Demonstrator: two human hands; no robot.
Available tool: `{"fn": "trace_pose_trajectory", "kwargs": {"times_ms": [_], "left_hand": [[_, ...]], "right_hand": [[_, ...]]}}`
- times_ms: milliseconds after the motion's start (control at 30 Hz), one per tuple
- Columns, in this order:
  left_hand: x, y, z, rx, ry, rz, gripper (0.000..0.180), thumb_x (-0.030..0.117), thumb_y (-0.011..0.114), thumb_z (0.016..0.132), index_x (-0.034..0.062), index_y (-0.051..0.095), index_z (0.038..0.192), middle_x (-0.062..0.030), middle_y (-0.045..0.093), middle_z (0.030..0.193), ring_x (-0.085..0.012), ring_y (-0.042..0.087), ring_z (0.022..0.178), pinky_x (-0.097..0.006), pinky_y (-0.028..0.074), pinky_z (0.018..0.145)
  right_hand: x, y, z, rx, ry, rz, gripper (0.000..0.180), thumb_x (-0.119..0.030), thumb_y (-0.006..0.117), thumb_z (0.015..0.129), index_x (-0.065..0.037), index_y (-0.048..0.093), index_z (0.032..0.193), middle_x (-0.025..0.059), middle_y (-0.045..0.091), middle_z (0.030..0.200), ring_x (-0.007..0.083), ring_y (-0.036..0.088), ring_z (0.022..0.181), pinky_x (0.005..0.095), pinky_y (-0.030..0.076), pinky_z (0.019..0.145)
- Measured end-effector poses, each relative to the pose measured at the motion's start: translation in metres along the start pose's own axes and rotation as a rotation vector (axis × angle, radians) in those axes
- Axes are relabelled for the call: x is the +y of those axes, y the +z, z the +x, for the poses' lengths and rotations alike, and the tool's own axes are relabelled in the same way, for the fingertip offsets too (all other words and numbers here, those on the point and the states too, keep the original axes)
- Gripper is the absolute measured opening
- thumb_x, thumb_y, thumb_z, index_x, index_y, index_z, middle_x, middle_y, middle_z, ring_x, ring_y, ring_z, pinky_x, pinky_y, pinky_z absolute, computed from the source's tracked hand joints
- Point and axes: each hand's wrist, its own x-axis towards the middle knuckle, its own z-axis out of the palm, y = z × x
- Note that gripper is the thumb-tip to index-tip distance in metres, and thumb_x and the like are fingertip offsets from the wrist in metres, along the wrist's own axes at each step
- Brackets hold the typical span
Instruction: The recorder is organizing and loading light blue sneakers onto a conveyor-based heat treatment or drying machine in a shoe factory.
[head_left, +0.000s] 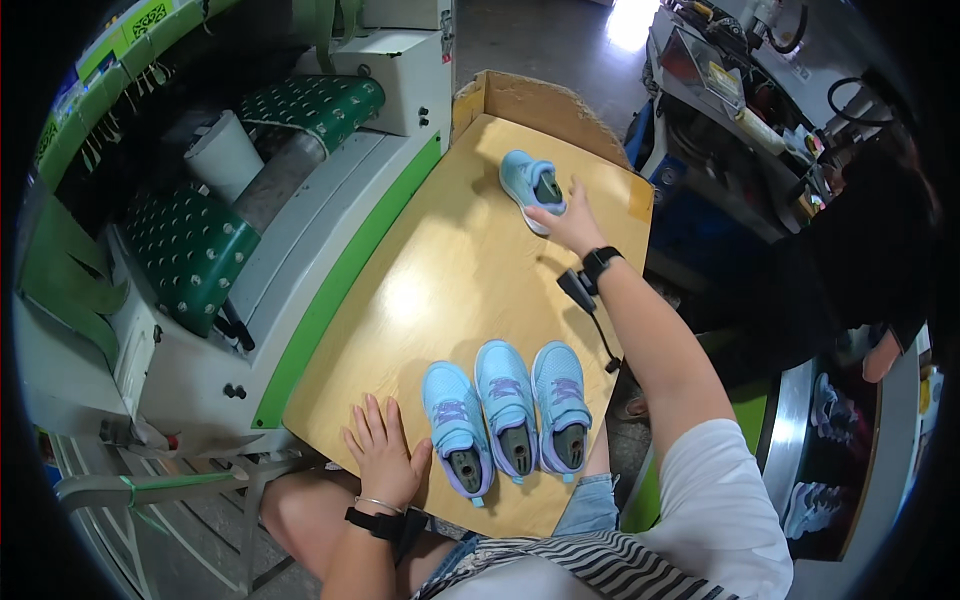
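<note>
— Right hand (572, 225), thumb and fingers parted at the heel of a light-blue shoe (517, 178); whether they grip it, one cannot tell.
— And the shoe's position?
— Just ahead and left of that hand, toe pointing away, on the wooden tabletop (400, 290).
— The left hand (385, 465)?
— Fingers spread, laid on the tabletop; just to its right, three similar shoes (497, 372) in a row.
— The surroundings?
— Beyond the right hand, a cardboard border (545, 108); ahead and left of the left hand, a pale-dotted green covering (185, 255).
</note>
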Motion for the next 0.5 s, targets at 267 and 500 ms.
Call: {"fn": "trace_pose_trajectory", "kwargs": {"times_ms": [267,500], "left_hand": [[-0.004,0.005,0.0,0.022,0.017,0.0,0.087,0.054,0.06,0.093,0.0054,0.029,0.158,-0.0254,0.014,0.167,-0.0468,0.008,0.154,-0.067,0.003,0.118],[-0.005,-0.002,0.004,-0.048,-0.029,-0.037,0.09,0.055,0.06,0.092,0.007,0.024,0.16,-0.0235,0.01,0.168,-0.0446,0.004,0.155,-0.066,0.001,0.119]], "right_hand": [[-0.01,0.005,0.001,-0.069,0.126,-0.058,0.077,-0.024,0.084,0.073,0.004,0.052,0.137,0.0263,0.065,0.127,0.038,0.064,0.118,0.0403,0.05,0.102],[-0.005,-0.043,-0.118,-0.217,-0.058,0.015,0.072,-0.023,0.084,0.075,0.005,0.055,0.134,0.0212,0.068,0.121,0.0312,0.067,0.112,0.0381,0.052,0.097]]}}
